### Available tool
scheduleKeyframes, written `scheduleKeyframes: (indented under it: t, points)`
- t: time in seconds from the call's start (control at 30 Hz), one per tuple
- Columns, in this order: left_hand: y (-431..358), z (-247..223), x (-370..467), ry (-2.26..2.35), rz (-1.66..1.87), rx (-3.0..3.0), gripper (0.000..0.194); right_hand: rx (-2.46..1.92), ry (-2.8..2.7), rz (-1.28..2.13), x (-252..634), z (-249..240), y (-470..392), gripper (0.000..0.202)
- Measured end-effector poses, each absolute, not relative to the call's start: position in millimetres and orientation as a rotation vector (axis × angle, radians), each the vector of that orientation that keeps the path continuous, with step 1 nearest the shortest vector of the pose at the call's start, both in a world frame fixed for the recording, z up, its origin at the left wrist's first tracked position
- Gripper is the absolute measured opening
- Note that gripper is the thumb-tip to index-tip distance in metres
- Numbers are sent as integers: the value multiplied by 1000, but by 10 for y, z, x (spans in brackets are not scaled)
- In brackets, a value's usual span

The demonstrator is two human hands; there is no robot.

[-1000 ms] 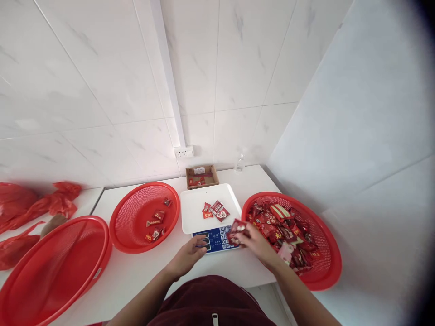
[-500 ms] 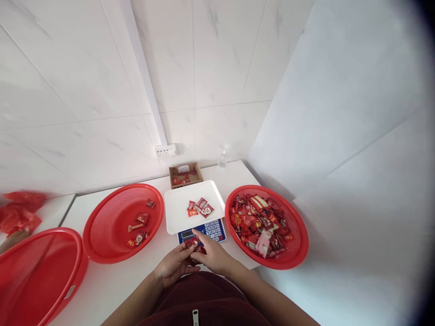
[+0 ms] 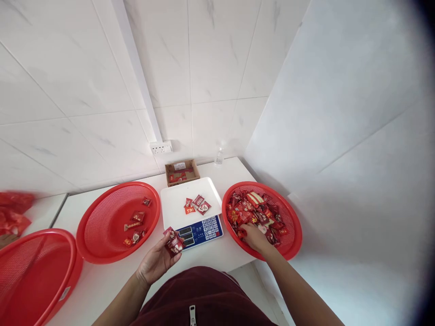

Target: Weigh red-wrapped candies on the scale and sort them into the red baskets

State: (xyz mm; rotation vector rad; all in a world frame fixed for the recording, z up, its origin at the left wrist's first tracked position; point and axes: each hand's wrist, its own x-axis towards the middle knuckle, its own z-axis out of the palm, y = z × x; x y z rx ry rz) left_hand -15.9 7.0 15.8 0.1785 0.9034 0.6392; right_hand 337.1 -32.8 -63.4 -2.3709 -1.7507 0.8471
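Note:
My left hand (image 3: 159,259) holds a few small red packets (image 3: 174,241) between thumb and fingers, just in front of the scale's blue panel (image 3: 200,232). My right hand (image 3: 255,236) reaches into the right red basket (image 3: 295,240), among a heap of red wrapped snack packets (image 3: 248,213). Its fingers are partly hidden, and a red packet lies at their tips; I cannot tell whether it is gripped. On the scale's white tray (image 3: 173,201) lie several red packets (image 3: 200,204).
A second red basket (image 3: 102,217) holds several packets. Another red basket (image 3: 37,280) stands nearer at left. Behind the scale sit an open cardboard box (image 3: 182,173) and a clear plastic bottle (image 3: 219,156). Red plastic bags (image 3: 16,210) and another person's hand (image 3: 7,240) show at far left.
My hands were together over the packets in front of the scale. My right hand has moved right into the full basket; my left has shifted left, keeping the packets.

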Motion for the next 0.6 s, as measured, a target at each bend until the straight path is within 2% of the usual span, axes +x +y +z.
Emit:
scheduleKeyframes:
  t: [0.17, 0.27, 0.4, 0.5, 0.6]
  points:
    - [69, 160, -145, 910, 651, 157, 14, -2435, -1789, 738, 3337, -808, -373, 26]
    - [75, 171, -136, 900, 668, 167, 15, -2389, -1671, 691, 3402, -781, -303, 26]
    - [82, 166, -143, 929, 690, 168, 16, -2307, -1482, 788, 3528, -741, -232, 24]
    - [73, 151, -141, 936, 699, 148, 15, -2300, -1559, 865, 3508, -810, -236, 18]
    - [54, 146, -125, 941, 697, 135, 14, -2346, -1709, 784, 3398, -930, -251, 27]
